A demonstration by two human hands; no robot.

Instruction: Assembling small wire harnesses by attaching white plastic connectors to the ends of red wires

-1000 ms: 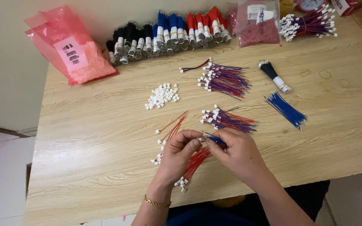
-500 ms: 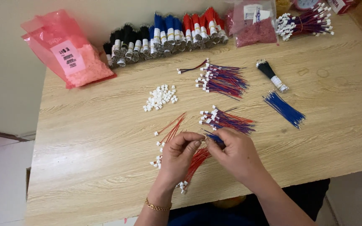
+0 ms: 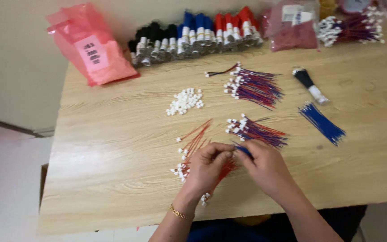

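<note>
My left hand (image 3: 209,166) and my right hand (image 3: 267,166) meet over the near middle of the wooden table (image 3: 113,148). The left hand pinches a red wire with a white connector, with the rest of the loose red wires (image 3: 193,143) lying under and beside it. The right hand pinches a short blue wire (image 3: 243,150) and brings its end to the left fingertips. Just beyond the hands lies a pile of joined red-and-blue wires with white plugs (image 3: 254,129).
A heap of small white connectors (image 3: 184,101) sits mid-table. A second pile of joined wires (image 3: 251,85), a blue wire bundle (image 3: 322,124) and a black bundle (image 3: 307,83) lie to the right. Pink bags (image 3: 90,47) and wire coils (image 3: 193,33) line the far edge.
The hands have stayed in the same spot with small finger movements around the wire ends. The view has shifted slightly.
</note>
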